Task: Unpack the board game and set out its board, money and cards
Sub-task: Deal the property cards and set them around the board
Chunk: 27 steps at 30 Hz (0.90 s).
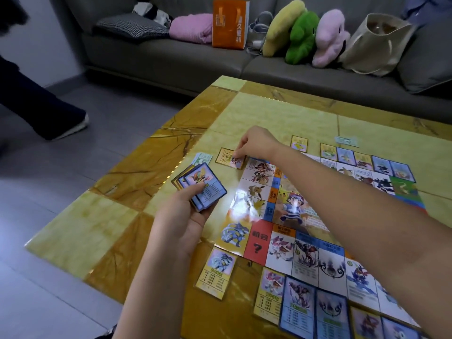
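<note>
Fingers [240, 152] of the right hand [258, 144] are pressed together and pinch one end of a yellow card [227, 158], which lies flat on the table [97, 216] just beside the far left corner of the board [288, 216]. The right arm reaches across the board to get there. The left hand [183, 216] holds a stack of cards [205, 192] above the table, left of the board; its thumb lies across the blue top card and the other fingers curl under the stack. The cards in the stack are fanned slightly. Green banknotes [204, 157] rest on the table just beyond the stack, and one more banknote [346, 141] lies well apart, past the board's far edge. The board is spread open and flat. A near row of cards [297, 307] runs along its near edge, and a far row of cards [344, 155] runs along its far edge, yellow and blue mixed. Behind the table stands a grey sofa [171, 62] with plush toys [303, 37] and an orange bag [230, 23] on it.
</note>
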Available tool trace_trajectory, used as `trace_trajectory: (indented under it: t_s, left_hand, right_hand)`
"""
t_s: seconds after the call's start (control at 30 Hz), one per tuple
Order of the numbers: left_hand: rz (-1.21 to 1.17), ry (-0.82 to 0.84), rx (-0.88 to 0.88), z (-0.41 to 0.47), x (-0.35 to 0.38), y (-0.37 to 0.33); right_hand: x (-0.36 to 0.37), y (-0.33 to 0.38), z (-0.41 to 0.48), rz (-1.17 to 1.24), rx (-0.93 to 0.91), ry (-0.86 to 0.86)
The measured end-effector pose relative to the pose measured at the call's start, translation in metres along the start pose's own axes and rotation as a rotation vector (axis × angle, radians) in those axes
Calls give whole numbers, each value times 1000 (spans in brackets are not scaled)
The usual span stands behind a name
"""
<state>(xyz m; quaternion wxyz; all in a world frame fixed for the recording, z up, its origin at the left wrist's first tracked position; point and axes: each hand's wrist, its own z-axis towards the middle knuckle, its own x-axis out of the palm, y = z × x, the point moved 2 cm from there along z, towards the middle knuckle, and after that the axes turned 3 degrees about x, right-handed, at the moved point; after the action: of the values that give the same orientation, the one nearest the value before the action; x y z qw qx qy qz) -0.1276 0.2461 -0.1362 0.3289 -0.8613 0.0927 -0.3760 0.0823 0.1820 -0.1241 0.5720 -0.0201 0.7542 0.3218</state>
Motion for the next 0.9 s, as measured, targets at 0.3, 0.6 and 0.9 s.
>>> trace_trajectory:
  t_s: [0.3, 0.6, 0.9]
  left_hand:
    - [12, 2, -28, -3, 9, 2]
    - [-16, -2, -26, -4, 13, 2]
    - [4, 2, -26, -1, 16, 7]
  right_hand:
    - [-2, -5, 4, 24, 22, 47]
    - [-6, -8, 10, 85, 69, 85]
    - [-2, -17, 14, 149, 67, 93]
